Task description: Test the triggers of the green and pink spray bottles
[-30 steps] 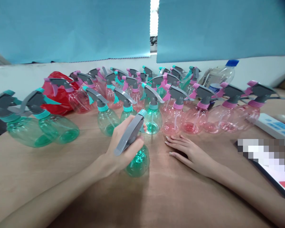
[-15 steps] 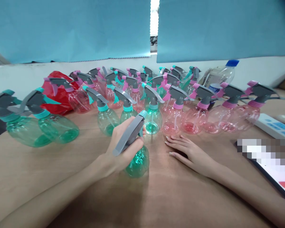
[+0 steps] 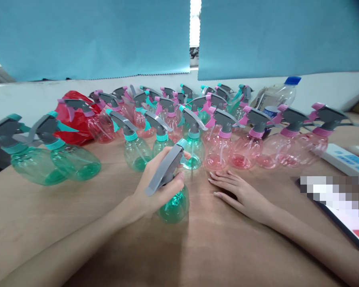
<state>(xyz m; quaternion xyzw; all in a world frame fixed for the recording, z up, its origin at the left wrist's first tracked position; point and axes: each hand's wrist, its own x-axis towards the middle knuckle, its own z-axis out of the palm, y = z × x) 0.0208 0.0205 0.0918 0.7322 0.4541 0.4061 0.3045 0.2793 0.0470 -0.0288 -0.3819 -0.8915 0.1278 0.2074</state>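
Observation:
My left hand [image 3: 158,183] is wrapped round the neck of a green spray bottle [image 3: 175,207] with a grey and teal trigger head. The bottle is at the middle of the table, and my fingers hide its collar and trigger. Palm down on the wood, my right hand [image 3: 237,191] lies with its fingers spread, holding nothing. Just beyond its fingertips stands a pink spray bottle [image 3: 218,153]. Another green spray bottle [image 3: 194,153] is right behind the held one.
Several more green and pink spray bottles fill the back of the table [image 3: 113,243]. A red plastic bag [image 3: 76,131] sits behind them at left. To the right are a large clear bottle with a blue cap [image 3: 292,81], a white device [image 3: 345,157] and a partly blurred screen [image 3: 344,215].
The fingers of my left hand have shifted on the spray head, and one fingertip now shows past its front. The bottle stays in about the same place. My right hand has not moved.

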